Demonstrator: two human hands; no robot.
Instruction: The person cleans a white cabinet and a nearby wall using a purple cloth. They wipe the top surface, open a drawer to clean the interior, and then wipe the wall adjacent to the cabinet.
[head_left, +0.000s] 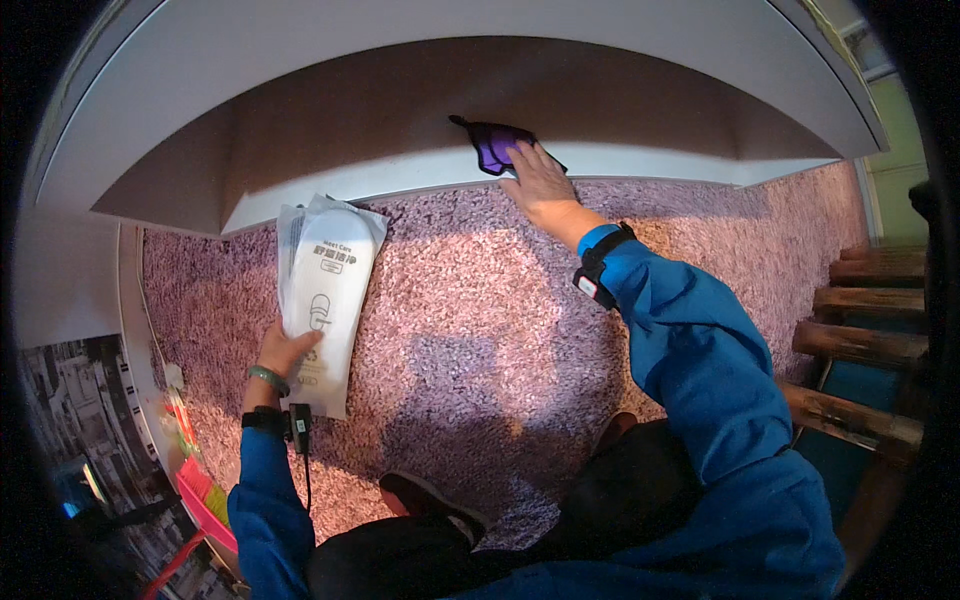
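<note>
My left hand (289, 349) grips the lower left part of a pale translucent plastic package (337, 292), its thumb lying across the front. The package bears printed writing and a cap drawing, and seems to hold slippers. My right hand (540, 184) reaches to a purple item with black edging (499, 146), perhaps a folded fabric piece, at the lower edge of the white recess. The fingertips lie on its right part; whether they pinch it cannot be seen.
A white cabinet or bed frame (480, 19) arches over the shaded recess. Pink shaggy carpet (465, 300) covers the floor. At the lower left are a pink dustpan (206, 502) and a brush; at the right stands a slatted wooden piece (862, 341). My shoes are below.
</note>
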